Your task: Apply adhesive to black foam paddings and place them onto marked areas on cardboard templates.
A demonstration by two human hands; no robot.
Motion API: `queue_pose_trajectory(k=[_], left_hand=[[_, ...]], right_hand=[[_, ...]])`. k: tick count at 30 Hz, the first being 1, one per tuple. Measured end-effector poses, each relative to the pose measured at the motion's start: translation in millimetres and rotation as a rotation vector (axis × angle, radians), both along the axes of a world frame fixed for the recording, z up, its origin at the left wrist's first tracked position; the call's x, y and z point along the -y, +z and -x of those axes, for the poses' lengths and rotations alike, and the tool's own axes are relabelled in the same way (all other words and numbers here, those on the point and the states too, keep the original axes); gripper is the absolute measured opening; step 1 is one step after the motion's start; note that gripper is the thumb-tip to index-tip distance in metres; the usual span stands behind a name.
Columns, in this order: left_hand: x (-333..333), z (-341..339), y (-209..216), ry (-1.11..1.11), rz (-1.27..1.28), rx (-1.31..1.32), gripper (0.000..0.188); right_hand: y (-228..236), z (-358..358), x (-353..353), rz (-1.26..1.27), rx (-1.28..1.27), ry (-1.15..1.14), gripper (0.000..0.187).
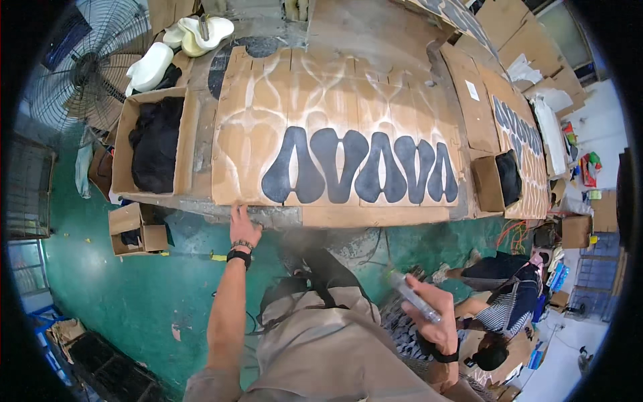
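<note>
On the worktable lies a cardboard sheet with whitish curved outlines. A row of dark grey, two-lobed flat pieces rests along its near side. My left hand has its fingers stretched out, with the fingertips on the near left edge of the sheet. Held away from the table, to the lower right, my right hand is closed around a clear, tube-shaped tool. A pale greenish tip shows at its far end, but its exact kind is unclear.
An open box of black material stands left of the sheet, a smaller box right. White foam-like forms sit behind, near a fan. Another cardboard box is below the table edge. A co-worker bends low at right.
</note>
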State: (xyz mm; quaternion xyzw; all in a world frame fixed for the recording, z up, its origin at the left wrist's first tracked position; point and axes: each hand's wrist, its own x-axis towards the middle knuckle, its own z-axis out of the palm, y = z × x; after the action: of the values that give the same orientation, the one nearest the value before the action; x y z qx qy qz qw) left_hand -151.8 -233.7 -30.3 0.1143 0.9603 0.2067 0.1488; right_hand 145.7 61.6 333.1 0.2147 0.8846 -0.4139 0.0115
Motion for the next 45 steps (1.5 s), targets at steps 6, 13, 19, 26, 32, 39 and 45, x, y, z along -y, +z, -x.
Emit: queue_pose_trajectory(k=[6,13,19,26,32,39,45], left_hand=[[-7,0,9,0.024,-0.008,0.054,0.087],[-9,7,7,0.015,0.049,0.071,0.085],[-15,23,7,0.047,0.064,0.134,0.072],[21,73,-18,0.048,0.168,0.102,0.035],[15,87,45,0.078,-0.06,-0.146,0.014],[55,213,164,0.176,-0.222,-0.519,0.02],[99,289,121,-0.028,0.261,-0.487,0.037]], right_hand=[[3,11,-24,0.029,0.079,0.002,0.062],[-18,39,-53,0.012,-0.027,-0.028,0.06],[-49,79,-64,0.08,-0.106,-0.042,0.051],[-109,129,-47,0.127,-0.011,0.124,0.054],[-207,134,-25,-0.071,0.18,0.096,0.045],[-266,140,4,-0.214,0.197,-0.052,0.036],[-276,140,11,-0.141,0.38,-0.114,0.034]])
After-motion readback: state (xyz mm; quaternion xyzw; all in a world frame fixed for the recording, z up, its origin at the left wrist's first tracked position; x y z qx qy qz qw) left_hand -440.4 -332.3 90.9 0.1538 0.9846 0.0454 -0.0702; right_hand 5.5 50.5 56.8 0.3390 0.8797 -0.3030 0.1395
